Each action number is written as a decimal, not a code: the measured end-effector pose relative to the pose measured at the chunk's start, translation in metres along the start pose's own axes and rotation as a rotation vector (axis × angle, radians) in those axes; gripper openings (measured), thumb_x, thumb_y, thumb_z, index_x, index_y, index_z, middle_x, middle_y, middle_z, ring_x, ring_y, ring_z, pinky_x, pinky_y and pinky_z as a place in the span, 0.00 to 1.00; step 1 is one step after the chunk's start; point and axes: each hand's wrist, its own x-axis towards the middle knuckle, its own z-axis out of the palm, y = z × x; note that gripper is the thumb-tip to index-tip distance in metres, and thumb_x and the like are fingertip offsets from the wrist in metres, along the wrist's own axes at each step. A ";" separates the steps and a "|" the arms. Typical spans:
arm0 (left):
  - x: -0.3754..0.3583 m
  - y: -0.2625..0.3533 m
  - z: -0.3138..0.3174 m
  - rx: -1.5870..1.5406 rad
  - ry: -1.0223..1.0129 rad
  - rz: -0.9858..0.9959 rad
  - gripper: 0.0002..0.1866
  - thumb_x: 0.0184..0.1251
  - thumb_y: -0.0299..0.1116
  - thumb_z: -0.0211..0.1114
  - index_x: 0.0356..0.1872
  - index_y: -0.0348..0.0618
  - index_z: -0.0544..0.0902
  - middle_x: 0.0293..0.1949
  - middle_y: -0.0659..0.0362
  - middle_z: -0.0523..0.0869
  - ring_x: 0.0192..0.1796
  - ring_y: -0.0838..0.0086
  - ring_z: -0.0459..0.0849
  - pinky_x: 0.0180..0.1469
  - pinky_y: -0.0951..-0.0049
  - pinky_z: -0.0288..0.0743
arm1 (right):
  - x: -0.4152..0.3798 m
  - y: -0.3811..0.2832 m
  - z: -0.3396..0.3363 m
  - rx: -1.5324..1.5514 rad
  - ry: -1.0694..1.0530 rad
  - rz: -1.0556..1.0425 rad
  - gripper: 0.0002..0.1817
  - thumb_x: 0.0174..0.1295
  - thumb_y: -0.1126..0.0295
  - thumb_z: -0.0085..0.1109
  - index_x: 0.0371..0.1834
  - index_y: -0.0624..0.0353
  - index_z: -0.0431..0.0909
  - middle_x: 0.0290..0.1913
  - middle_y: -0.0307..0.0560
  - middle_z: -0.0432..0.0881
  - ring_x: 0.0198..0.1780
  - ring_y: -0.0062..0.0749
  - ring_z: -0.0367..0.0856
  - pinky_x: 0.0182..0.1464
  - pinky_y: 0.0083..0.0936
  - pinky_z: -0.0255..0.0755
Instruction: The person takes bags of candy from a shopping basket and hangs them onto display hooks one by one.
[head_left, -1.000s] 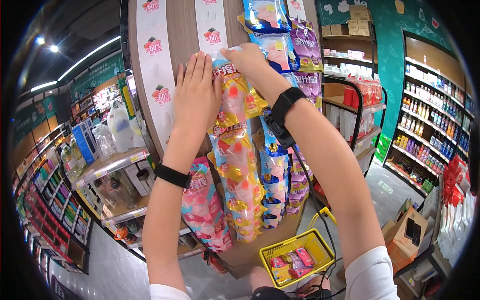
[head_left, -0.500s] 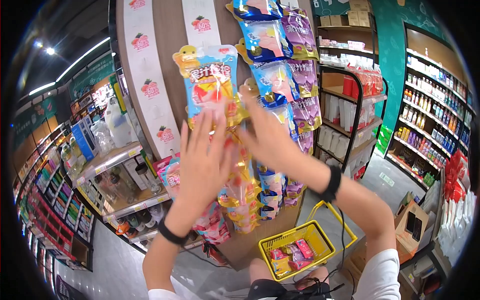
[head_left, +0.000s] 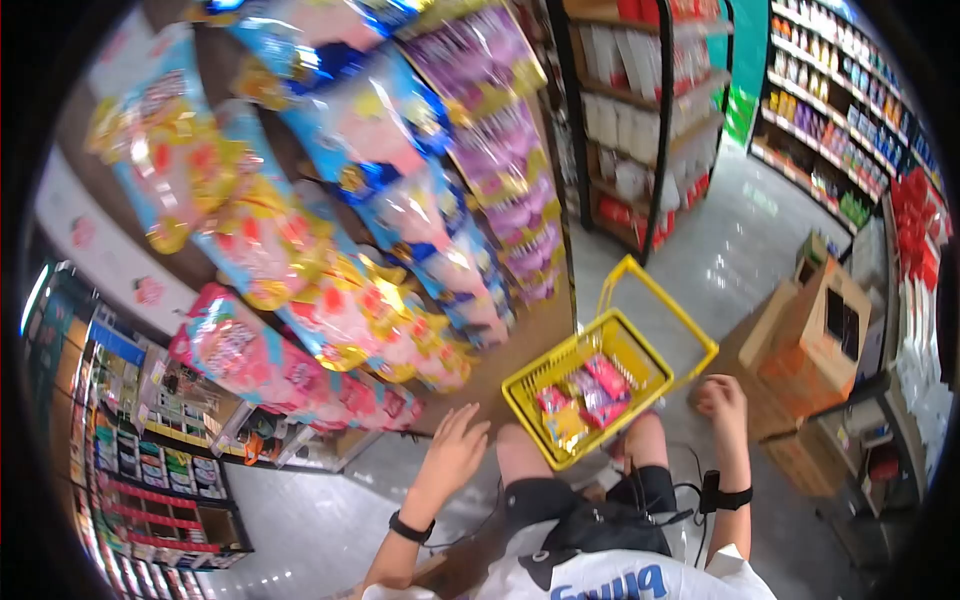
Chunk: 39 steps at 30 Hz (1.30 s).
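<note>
My left hand (head_left: 455, 447) hangs open below the display, fingers spread and holding nothing. The closest packs to it are pink candy bags (head_left: 290, 370) at the bottom of the rack. My right hand (head_left: 724, 405) is just below the handle of a yellow shopping basket (head_left: 512, 398), apart from it. Its fingers are loosely bent, and nothing shows in them. Inside the basket lie several small pink, purple and yellow packs (head_left: 605, 385). Yellow-and-blue candy bags (head_left: 180, 150) hang at the upper left, with blue bags (head_left: 370, 130) and purple bags (head_left: 490, 150) alongside.
A black-framed shelf rack (head_left: 655, 130) stands beyond the display. Cardboard boxes (head_left: 815, 330) are stacked on the right, before a shelf of bottles (head_left: 830, 110). More store shelving (head_left: 165, 490) is at the lower left. Grey floor (head_left: 310, 510) runs between them.
Both hands have come down off the yellow-and-blue candy bag, which hangs on the display. The view has tilted down and right, bringing the basket nearer the middle.
</note>
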 end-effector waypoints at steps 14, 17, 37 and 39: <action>0.093 -0.040 0.233 -0.484 -0.381 -0.303 0.12 0.61 0.29 0.58 0.43 0.34 0.80 0.39 0.44 0.84 0.45 0.49 0.81 0.50 0.56 0.74 | 0.068 0.117 -0.005 0.606 0.120 0.582 0.09 0.66 0.67 0.53 0.44 0.59 0.75 0.38 0.44 0.79 0.34 0.27 0.76 0.41 0.26 0.75; 0.103 -0.072 0.305 -0.471 -0.493 -0.398 0.11 0.60 0.31 0.59 0.38 0.35 0.81 0.35 0.44 0.84 0.41 0.46 0.82 0.46 0.53 0.75 | 0.108 0.153 0.048 0.743 0.052 0.686 0.10 0.66 0.68 0.52 0.46 0.60 0.73 0.40 0.48 0.79 0.36 0.32 0.77 0.43 0.30 0.76; 0.068 -0.110 0.460 -0.239 -0.715 -0.609 0.13 0.58 0.30 0.57 0.40 0.35 0.83 0.50 0.36 0.78 0.61 0.45 0.68 0.66 0.58 0.60 | 0.089 0.356 0.167 0.383 -0.169 1.109 0.10 0.65 0.65 0.54 0.42 0.58 0.71 0.36 0.47 0.75 0.34 0.33 0.76 0.41 0.29 0.77; 0.070 -0.118 0.461 -0.354 -0.713 -0.726 0.13 0.57 0.29 0.56 0.40 0.36 0.84 0.51 0.36 0.78 0.62 0.44 0.68 0.67 0.58 0.60 | 0.079 0.352 0.164 0.378 -0.205 1.040 0.09 0.65 0.66 0.54 0.41 0.59 0.71 0.36 0.47 0.76 0.34 0.32 0.77 0.41 0.29 0.77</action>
